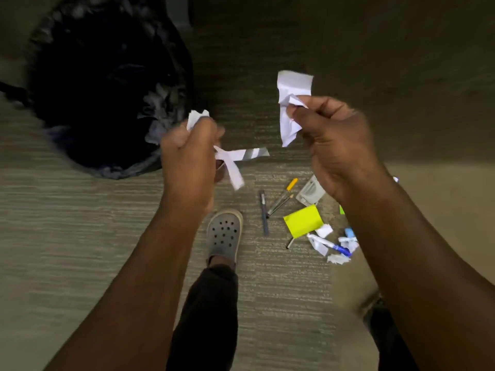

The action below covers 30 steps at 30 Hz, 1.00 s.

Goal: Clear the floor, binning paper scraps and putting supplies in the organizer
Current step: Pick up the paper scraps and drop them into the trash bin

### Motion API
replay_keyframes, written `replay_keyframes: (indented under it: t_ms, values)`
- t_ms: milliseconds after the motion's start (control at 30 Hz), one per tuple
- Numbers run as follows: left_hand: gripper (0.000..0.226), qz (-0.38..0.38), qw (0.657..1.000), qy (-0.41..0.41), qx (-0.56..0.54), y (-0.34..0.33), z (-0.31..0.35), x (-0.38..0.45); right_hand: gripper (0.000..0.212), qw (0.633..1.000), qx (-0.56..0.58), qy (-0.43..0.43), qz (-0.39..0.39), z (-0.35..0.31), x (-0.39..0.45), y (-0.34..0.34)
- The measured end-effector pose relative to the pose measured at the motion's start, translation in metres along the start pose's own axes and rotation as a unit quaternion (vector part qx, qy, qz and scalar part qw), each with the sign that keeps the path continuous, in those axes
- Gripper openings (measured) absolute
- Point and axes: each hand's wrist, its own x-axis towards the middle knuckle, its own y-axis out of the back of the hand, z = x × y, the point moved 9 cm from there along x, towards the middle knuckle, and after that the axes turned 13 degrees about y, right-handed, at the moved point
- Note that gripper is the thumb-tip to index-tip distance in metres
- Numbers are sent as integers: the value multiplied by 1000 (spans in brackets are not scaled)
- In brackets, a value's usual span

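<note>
Both hands were recorded raised above the floor (80, 223), each closed on paper. The left hand (187, 156) was clenched around a bundle of white strips (241, 155), the loose ends trailing out to the right and downward; it was held just beside the black-lined bin (88, 84), presumably so the drop would be short. The right hand (334, 145) was pinched on a crumpled white sheet (290, 103), well apart from the bin, likely awaiting its turn. Supplies were left on the floor near the right forearm: a dark pen (263, 212), a yellow sticky pad (304, 219), a blue pen (338, 249) and small scraps (338, 258). The organizer was not in view. Binning was judged in progress, sorting not yet begun.
</note>
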Motion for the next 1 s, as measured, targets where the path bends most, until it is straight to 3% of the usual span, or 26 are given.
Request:
replay_keyframes:
  t_ms: [100,200,333,433,533,600,633,733,833,1000]
  values:
    - [30,95,991,-94,-8,54,53,14,13,998,-14,44,-53,-17,4,-69]
    - [38,193,971,-141,7,105,78,35,13,981,-124,114,-94,-22,6,-134]
    - [46,281,944,-161,66,154,86,63,11,911,-274,256,-170,-17,-5,-217]
    - [34,329,907,-176,196,164,89,81,19,881,-336,236,-235,14,2,-251]
    - [46,273,899,-89,331,155,69,109,33,833,-418,186,-311,48,10,-260]
    - [56,219,879,-29,422,148,51,123,44,819,-429,208,-320,51,6,-256]
    - [56,205,868,-35,450,145,49,123,46,813,-431,235,-312,48,3,-250]
    - [49,149,883,-131,425,129,48,105,45,802,-446,290,-273,43,-8,-224]
    - [44,94,900,-226,361,105,42,68,42,820,-420,315,-228,36,-26,-190]
    - [37,87,867,-352,342,63,16,1,36,831,-415,336,-155,32,-57,-117]
